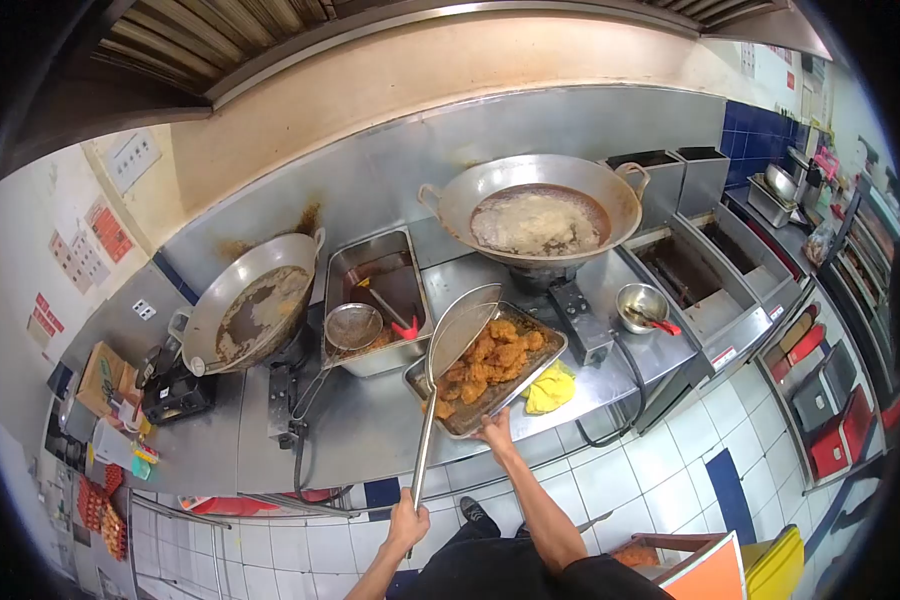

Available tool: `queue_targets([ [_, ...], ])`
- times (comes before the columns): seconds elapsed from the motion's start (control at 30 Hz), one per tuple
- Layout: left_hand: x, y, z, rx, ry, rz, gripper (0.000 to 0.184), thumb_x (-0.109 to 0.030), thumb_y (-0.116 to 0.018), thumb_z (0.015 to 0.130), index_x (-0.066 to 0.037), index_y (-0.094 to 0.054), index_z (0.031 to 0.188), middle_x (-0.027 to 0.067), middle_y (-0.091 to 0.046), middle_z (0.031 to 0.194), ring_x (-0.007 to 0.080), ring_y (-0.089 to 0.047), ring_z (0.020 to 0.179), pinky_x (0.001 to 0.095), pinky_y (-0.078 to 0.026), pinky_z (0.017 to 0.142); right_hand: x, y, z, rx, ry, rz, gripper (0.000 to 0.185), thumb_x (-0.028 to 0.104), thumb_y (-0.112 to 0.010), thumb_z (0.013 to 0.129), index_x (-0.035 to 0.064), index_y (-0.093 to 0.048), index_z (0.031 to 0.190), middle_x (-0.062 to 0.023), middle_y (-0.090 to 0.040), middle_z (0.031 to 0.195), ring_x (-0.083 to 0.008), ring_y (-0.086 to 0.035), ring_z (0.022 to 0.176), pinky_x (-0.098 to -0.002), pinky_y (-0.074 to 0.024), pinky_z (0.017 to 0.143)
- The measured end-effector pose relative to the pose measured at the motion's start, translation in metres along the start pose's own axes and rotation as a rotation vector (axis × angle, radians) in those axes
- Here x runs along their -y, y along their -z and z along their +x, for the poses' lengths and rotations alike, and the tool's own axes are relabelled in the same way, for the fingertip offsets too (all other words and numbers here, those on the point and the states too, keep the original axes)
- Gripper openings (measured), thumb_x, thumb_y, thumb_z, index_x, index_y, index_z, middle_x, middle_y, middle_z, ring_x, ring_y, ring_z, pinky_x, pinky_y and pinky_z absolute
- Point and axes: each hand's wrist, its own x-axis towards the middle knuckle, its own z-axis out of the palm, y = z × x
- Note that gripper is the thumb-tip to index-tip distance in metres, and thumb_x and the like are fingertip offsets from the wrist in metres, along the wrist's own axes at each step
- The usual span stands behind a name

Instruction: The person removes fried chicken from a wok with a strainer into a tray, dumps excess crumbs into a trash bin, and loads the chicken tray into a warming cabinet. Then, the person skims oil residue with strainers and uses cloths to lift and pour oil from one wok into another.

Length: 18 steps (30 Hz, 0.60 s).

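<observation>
My left hand (407,524) is closed round the long metal handle of a wire mesh skimmer (460,330). The skimmer's round basket is tilted over the left side of a metal tray (448,428). Golden-brown fried pieces (495,357) lie in the tray. At the tray's front edge, my right hand (494,430) grips the rim. A yellow cloth (550,388) lies by the tray's right corner.
Two large woks of oil stand behind, one at the left (255,305) and one at centre right (540,205). Between them sits a deep steel container (425,290) with a small strainer (353,326). A metal bowl (642,306) stands to the right.
</observation>
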Motion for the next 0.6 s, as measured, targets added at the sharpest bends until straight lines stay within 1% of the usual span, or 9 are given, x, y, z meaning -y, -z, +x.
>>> queue_targets([
  [0.1,0.004,0.005,-0.002,-0.015,-0.007,-0.037,0.028,-0.008,-0.054,0.081,0.001,-0.042,0.104,0.0273,-0.059,0.069,0.0479,-0.061,0.069,0.0531,-0.048,0.062,-0.009,0.001,0.000,-0.003,0.089,-0.026,0.021,0.005,-0.047,0.096,0.0071,-0.034,0.112,-0.0121,-0.053,0.106,-0.0189,-0.063,0.076,-0.0332,-0.0591,0.057],
  [0.13,0.007,0.009,-0.007,-0.008,-0.001,-0.025,0.028,-0.008,-0.054,0.081,0.001,-0.042,0.104,0.0269,-0.060,0.069,0.0475,-0.061,0.069,0.0529,-0.048,0.062,-0.005,0.006,-0.008,-0.001,0.096,-0.084,0.025,0.007,-0.048,0.096,0.0078,-0.033,0.116,-0.0111,-0.055,0.105,-0.0184,-0.063,0.077,-0.0322,-0.0587,0.057],
  [0.23,-0.002,0.022,-0.018,-0.010,-0.006,-0.014,0.027,-0.007,-0.052,0.081,0.001,-0.043,0.105,0.0268,-0.060,0.069,0.0471,-0.062,0.068,0.0526,-0.048,0.063,-0.006,0.023,-0.022,0.045,0.138,-0.053,0.029,0.009,-0.051,0.096,0.0082,-0.034,0.120,-0.0098,-0.058,0.103,-0.0179,-0.063,0.080,-0.0314,-0.0583,0.058],
  [0.27,-0.005,0.023,-0.020,-0.003,0.022,-0.026,0.027,-0.007,-0.052,0.081,0.001,-0.044,0.105,0.0268,-0.060,0.069,0.0471,-0.062,0.068,0.0527,-0.048,0.063,-0.014,0.030,-0.015,0.053,0.098,-0.062,0.035,0.011,-0.052,0.096,0.0079,-0.034,0.126,-0.0094,-0.060,0.104,-0.0182,-0.064,0.084,-0.0312,-0.0579,0.058],
  [0.3,-0.003,0.022,-0.024,0.012,0.057,-0.037,0.027,-0.007,-0.053,0.081,0.001,-0.044,0.105,0.0268,-0.060,0.069,0.0471,-0.062,0.068,0.0528,-0.048,0.063,-0.023,0.031,0.000,0.051,0.094,-0.066,0.035,0.011,-0.052,0.096,0.0079,-0.034,0.126,-0.0094,-0.060,0.104,-0.0182,-0.064,0.084,-0.0312,-0.0579,0.058],
  [0.37,0.011,0.013,-0.025,0.018,0.056,-0.036,0.027,-0.007,-0.054,0.080,0.000,-0.044,0.105,0.0270,-0.060,0.069,0.0471,-0.061,0.067,0.0527,-0.048,0.061,-0.041,0.028,0.013,0.014,0.044,-0.087,0.044,0.006,-0.051,0.095,0.0134,-0.032,0.133,-0.0079,-0.060,0.105,-0.0175,-0.063,0.084,-0.0354,-0.0589,0.061],
  [0.4,0.017,0.008,-0.024,-0.015,0.032,-0.078,0.027,-0.007,-0.054,0.080,0.000,-0.045,0.105,0.0272,-0.059,0.069,0.0471,-0.062,0.068,0.0528,-0.048,0.061,-0.034,0.018,0.006,-0.002,0.094,0.036,0.049,0.007,-0.053,0.094,0.0140,-0.030,0.137,-0.0076,-0.061,0.102,-0.0174,-0.063,0.085,-0.0357,-0.0591,0.061],
  [0.53,0.026,0.015,-0.013,-0.001,0.043,-0.110,0.025,-0.005,-0.053,0.080,0.000,-0.044,0.103,0.0266,-0.059,0.067,0.0471,-0.061,0.067,0.0530,-0.047,0.059,-0.015,0.026,-0.025,-0.024,0.005,0.036,0.043,0.008,-0.056,0.093,0.0136,-0.035,0.131,-0.0052,-0.062,0.097,-0.0148,-0.061,0.080,-0.0341,-0.0568,0.063],
  [0.6,0.033,0.019,0.009,0.016,0.029,-0.108,0.025,-0.005,-0.053,0.080,0.000,-0.044,0.103,0.0260,-0.059,0.066,0.0470,-0.061,0.066,0.0528,-0.047,0.058,0.006,0.023,-0.028,-0.091,-0.046,-0.025,0.033,0.010,-0.056,0.094,0.0122,-0.040,0.123,-0.0029,-0.061,0.092,-0.0127,-0.058,0.073,-0.0306,-0.0550,0.063],
])
